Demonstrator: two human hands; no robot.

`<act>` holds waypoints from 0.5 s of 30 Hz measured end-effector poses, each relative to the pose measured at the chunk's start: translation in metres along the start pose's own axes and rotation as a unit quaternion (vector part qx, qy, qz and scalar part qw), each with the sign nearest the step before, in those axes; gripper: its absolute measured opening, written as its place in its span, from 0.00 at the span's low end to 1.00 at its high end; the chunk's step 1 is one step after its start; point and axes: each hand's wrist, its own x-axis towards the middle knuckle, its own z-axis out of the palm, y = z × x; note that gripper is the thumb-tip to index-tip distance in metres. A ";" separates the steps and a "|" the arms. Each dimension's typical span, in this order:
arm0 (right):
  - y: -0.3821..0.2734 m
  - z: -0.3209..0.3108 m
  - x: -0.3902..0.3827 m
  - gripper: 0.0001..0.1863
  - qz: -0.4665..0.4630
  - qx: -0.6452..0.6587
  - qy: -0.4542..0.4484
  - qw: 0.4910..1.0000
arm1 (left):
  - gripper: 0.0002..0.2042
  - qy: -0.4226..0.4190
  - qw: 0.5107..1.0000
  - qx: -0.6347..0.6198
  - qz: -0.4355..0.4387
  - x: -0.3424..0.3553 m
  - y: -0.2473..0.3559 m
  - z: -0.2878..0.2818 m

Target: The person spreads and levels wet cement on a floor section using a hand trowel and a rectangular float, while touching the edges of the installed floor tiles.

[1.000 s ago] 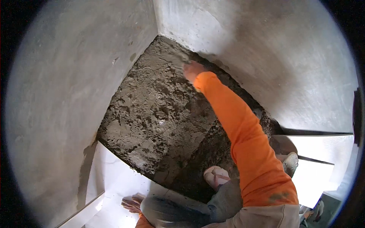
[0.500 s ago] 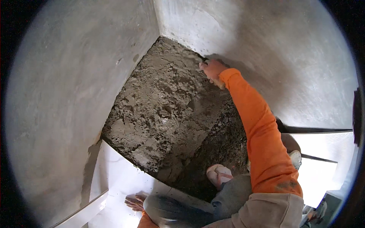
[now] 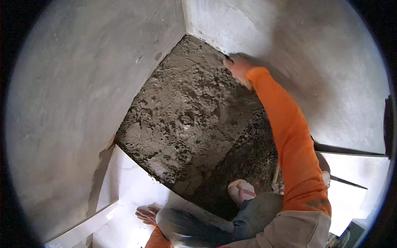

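Note:
My right hand (image 3: 240,68) reaches to the far edge of the wet mortar bed (image 3: 182,111), against the right wall. It is closed around the wooden handle of a trowel (image 3: 245,83); the handle's end shows below my palm. The blade is mostly hidden, with a dark bit of it beside my fingers at the foot of the wall. The mortar is grey and lumpy, smoother near the far corner. Down at the lower left, my left hand (image 3: 146,215) lies with fingers spread on a white tile surface (image 3: 128,186), beside my bent knee.
Two grey plastered walls (image 3: 91,74) meet at the far corner. My sandalled foot (image 3: 241,191) stands on darker, loose mix at the near side of the bed. Close to my right elbow is a thin pale stick (image 3: 276,172). White panels (image 3: 351,173) are at the right.
The whole view has shifted slightly, moving the scene right and up. My right hand has slid a little along the wall toward the corner. My left hand stays on the tile.

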 end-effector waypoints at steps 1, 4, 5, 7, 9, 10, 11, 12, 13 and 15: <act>-0.012 0.007 0.012 0.35 -0.014 -0.027 0.033 0.999 | 0.35 0.006 1.000 0.001 -0.003 0.000 -0.003 -0.003; -0.033 -0.006 0.022 0.37 0.084 -0.099 0.006 0.992 | 0.35 0.001 1.000 -0.018 0.004 -0.006 0.015 -0.005; -0.025 -0.011 0.020 0.39 0.063 -0.153 -0.046 0.985 | 0.35 0.001 1.000 -0.020 0.004 -0.006 0.017 -0.007; -0.042 0.000 -0.032 0.33 0.009 -0.208 -0.060 0.976 | 0.35 0.014 1.000 -0.009 -0.013 -0.003 0.009 -0.018; 0.002 -0.009 -0.052 0.36 -0.073 -0.256 -0.031 0.963 | 0.35 0.005 1.000 -0.020 -0.003 -0.002 0.024 -0.015; 0.004 -0.004 -0.059 0.37 -0.111 -0.270 -0.026 0.956 | 0.35 0.007 1.000 -0.018 -0.006 -0.001 0.023 -0.017; 0.000 -0.004 -0.068 0.38 -0.039 -0.245 -0.064 0.967 | 0.35 0.010 1.000 -0.016 -0.009 0.000 0.024 -0.019; -0.002 -0.007 -0.077 0.40 0.039 -0.218 -0.100 0.970 | 0.35 0.009 1.000 -0.017 -0.009 -0.001 0.025 -0.021; 0.010 -0.005 -0.068 0.43 0.016 -0.148 -0.077 0.986 | 0.35 0.004 1.000 -0.018 -0.005 -0.001 0.027 -0.020; -0.002 -0.001 -0.024 0.38 -0.012 -0.121 -0.029 0.992 | 0.34 0.001 1.000 -0.022 -0.004 -0.004 0.024 -0.018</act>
